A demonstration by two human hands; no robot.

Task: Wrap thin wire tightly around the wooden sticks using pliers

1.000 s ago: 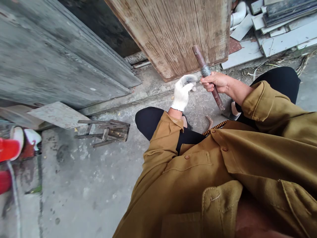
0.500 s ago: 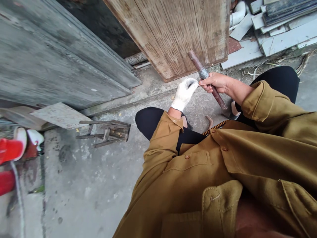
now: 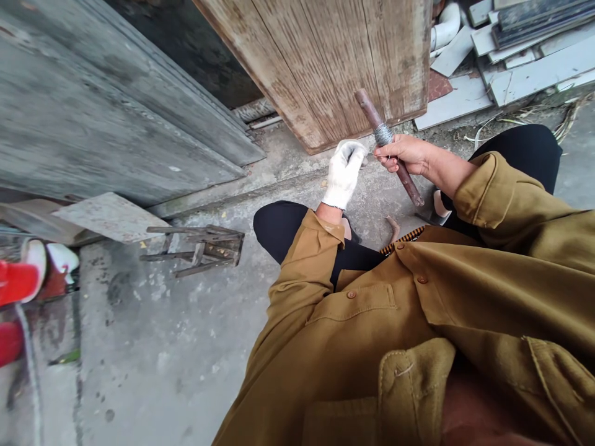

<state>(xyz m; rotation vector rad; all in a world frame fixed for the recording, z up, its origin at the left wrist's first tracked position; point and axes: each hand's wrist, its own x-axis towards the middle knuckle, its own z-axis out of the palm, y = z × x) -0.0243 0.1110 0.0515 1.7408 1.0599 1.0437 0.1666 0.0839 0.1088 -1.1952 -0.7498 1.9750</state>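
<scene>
My right hand (image 3: 403, 153) is bare and wraps round a brown wooden stick (image 3: 369, 110), which slants from upper left to lower right. Just above the fingers, thin silvery wire (image 3: 383, 134) is wound in a tight band about the stick. My left hand (image 3: 344, 173) wears a white knitted glove and is a short way left of the right hand, its thumb and fingers pinched together. A faint strand of the wire appears to span the small gap between both hands; its end inside the glove is hidden.
A weathered wooden panel (image 3: 325, 68) leans ahead, with grey boards (image 3: 116, 111) at its left. Broken tiles (image 3: 534, 80) and a white pipe (image 3: 446, 28) lie at upper right. A small wooden stool (image 3: 204, 246) lies left; a bent stick (image 3: 393, 229) rests near my feet.
My gloved left hand has moved slightly left, away from the right hand, widening the gap. The right hand and stick have barely shifted.
</scene>
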